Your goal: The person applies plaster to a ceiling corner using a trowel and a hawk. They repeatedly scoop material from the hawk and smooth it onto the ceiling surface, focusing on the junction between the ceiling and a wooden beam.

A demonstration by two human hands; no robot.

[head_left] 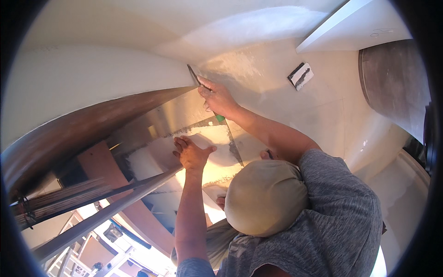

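Note:
My right hand (218,98) is closed round a putty knife (194,75), seen nearly edge-on. Its thin dark blade points up and left, and a green handle end (219,118) sticks out below my palm. The blade tip lies beside the end of a curved pale panel (115,69); I cannot tell whether they touch. Lower and to the left, my left hand (193,156) is open with fingers spread and nothing in it. It is over a surface smeared with white filler (159,150); contact is hard to judge.
A small rectangular black-and-white block (301,76) lies to the right on the beige surface. My bent knee in khaki cloth (265,198) is close below my right forearm. A narrow rail (115,205) crosses the lower left. A brown curved panel (394,83) stands far right.

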